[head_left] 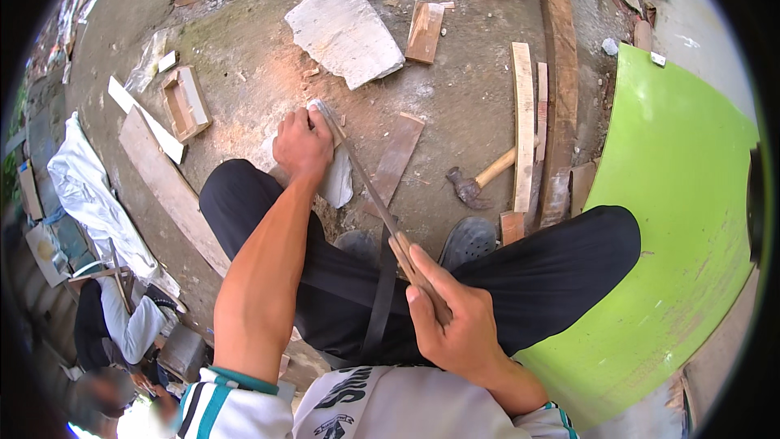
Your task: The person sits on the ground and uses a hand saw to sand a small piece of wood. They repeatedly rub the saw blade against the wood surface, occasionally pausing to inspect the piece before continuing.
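A long, narrow blade point(363, 169) with a wooden handle point(422, 280) slants across my lap. My right hand point(459, 317) is wrapped round the handle, thumb along its top. At the blade's far end, my left hand point(303, 145) is closed with its fingers curled against the tip, where something whitish shows. Beneath that hand lies a pale grey stone point(337, 181), partly hidden by the hand and my leg. Whether the blade touches the stone, I cannot tell. A flat brown board point(398, 154) lies just right of the blade.
A claw hammer point(479, 179) lies by several wood strips point(524, 126) on the right. Beyond my hands is a flat white stone slab point(345, 35). A green panel point(674, 219) fills the right side. At left are a small wooden frame point(185, 103), a long plank point(166, 179) and another person point(130, 333).
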Demonstrator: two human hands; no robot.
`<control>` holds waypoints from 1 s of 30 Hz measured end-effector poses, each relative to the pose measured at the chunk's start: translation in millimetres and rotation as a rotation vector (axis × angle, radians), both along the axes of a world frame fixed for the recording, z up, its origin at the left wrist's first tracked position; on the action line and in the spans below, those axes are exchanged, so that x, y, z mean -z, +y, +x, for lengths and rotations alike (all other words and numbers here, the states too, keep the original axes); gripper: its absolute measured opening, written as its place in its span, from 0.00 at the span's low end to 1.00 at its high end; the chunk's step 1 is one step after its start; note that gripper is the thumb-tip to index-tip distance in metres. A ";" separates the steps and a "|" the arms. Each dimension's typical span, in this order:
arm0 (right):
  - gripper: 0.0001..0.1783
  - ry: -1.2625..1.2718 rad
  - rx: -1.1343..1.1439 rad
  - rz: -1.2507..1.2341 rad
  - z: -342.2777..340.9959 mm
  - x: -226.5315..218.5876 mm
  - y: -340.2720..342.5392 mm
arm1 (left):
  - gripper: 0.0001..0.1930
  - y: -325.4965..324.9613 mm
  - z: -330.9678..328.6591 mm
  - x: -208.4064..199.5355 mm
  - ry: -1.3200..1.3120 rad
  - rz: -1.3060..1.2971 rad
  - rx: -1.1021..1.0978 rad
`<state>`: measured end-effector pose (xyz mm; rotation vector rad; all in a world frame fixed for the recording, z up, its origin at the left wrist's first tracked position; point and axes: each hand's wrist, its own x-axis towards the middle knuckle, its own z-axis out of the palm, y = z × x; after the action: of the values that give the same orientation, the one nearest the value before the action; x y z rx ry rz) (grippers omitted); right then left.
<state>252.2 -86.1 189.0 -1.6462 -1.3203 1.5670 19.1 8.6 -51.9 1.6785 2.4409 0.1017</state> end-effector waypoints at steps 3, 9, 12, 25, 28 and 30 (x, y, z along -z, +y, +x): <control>0.24 0.051 0.032 0.002 -2.6 4.4 5.2 | 0.17 -1.1 0.3 4.2 0.021 0.041 0.004; 0.23 0.057 0.040 -0.044 -29.1 50.0 16.0 | 0.18 0.1 -3.1 8.3 0.017 0.064 0.015; 0.24 0.099 0.088 -0.046 -20.0 35.7 11.1 | 0.18 -0.1 -4.1 7.5 0.014 0.056 0.017; 0.23 0.149 0.088 -0.044 -11.4 46.5 2.2 | 0.18 1.4 -2.3 4.5 -0.010 0.018 0.011; 0.25 0.118 0.029 -0.126 -16.7 70.4 8.7 | 0.18 3.1 -0.4 2.5 -0.018 0.007 0.004; 0.25 0.102 0.000 -0.142 -11.1 56.4 18.0 | 0.18 2.5 -0.7 0.9 -0.008 -0.006 -0.013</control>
<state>241.1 -68.1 132.6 -1.6253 -1.1802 1.7561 18.5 11.1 -52.8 1.6562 2.4441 0.1025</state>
